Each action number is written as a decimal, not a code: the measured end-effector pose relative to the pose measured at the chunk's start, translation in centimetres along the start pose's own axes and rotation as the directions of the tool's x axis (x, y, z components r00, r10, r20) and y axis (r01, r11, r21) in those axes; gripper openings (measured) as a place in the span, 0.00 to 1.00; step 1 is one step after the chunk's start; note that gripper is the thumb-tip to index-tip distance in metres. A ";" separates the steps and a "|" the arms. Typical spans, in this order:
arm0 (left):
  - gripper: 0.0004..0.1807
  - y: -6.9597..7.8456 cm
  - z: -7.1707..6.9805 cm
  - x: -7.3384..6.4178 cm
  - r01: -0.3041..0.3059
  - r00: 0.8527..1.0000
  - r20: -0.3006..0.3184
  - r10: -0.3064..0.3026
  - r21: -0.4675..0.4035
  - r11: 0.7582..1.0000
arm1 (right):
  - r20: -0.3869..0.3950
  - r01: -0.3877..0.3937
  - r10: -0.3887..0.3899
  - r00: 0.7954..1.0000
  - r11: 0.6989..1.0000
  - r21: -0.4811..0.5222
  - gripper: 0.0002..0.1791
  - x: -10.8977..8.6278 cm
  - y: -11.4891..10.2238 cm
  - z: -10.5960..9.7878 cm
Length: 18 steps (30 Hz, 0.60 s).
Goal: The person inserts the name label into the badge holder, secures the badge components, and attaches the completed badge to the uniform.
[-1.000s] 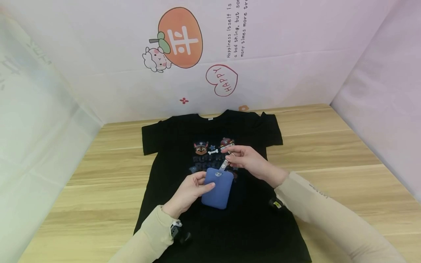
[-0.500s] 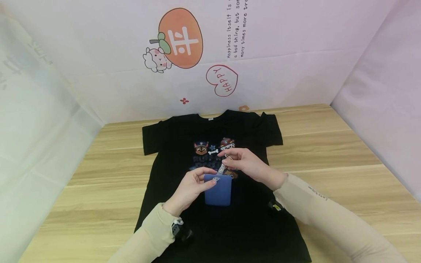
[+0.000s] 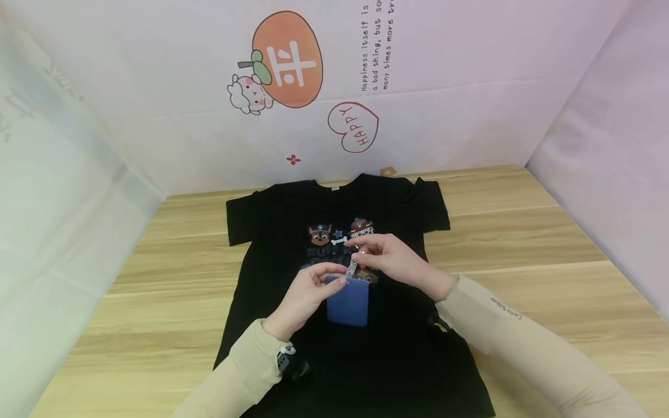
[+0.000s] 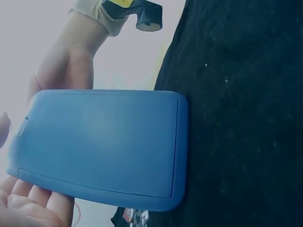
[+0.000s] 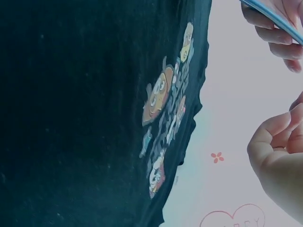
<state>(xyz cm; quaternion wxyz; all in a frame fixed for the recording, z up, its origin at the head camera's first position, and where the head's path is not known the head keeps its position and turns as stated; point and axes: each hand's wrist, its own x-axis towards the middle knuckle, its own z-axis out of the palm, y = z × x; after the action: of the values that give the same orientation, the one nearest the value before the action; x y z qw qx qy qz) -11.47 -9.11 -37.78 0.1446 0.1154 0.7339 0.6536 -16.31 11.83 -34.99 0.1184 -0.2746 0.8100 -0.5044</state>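
Note:
A blue badge holder (image 3: 347, 306) is held up over the black T-shirt (image 3: 366, 371), which lies spread on the table. My left hand (image 3: 304, 295) pinches the holder's top left edge between thumb and fingers. A short clear strap (image 3: 352, 269) with a snap rises from the holder's top. My right hand (image 3: 401, 262) pinches the metal fastener at the strap's upper end; the fingers partly hide it. The holder's broad flat face (image 4: 104, 142) fills much of the left wrist view. In the right wrist view, curled fingers of my right hand (image 5: 279, 163) show at the right edge.
Cartoon dog heads and lettering (image 3: 320, 235) are printed on the shirt's chest. A light wooden tabletop (image 3: 157, 302) lies under it. White printed cloth (image 3: 444, 104) stands behind and at both sides.
The badge holder has tipped, so its face looks shorter, and my left hand has shifted up to its top edge. My right hand moved slightly left and down with the strap's end.

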 end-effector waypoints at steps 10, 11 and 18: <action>0.17 1.0 0.9 0.4 -0.005 1.000 0.009 0.004 0.035 0.999 | -0.016 0.088 -0.090 0.996 0.991 -0.101 0.17 0.1 -1.1 -0.6; 0.17 1.0 1.1 0.4 -0.007 1.000 0.005 0.006 0.038 0.999 | -0.017 0.092 -0.095 0.995 0.989 -0.111 0.17 0.1 -1.3 -0.7; 0.17 1.5 1.6 0.8 -0.050 0.999 0.004 0.050 0.064 0.997 | -0.021 0.113 -0.118 0.993 0.980 -0.161 0.15 0.1 -1.6 -0.8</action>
<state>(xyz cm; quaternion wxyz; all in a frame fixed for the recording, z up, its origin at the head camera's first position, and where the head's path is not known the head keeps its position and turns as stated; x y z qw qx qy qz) -11.63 -7.12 -36.52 0.1255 0.1392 0.7511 0.6330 -16.24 11.89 -33.21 0.0543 -0.3219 0.8322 -0.4482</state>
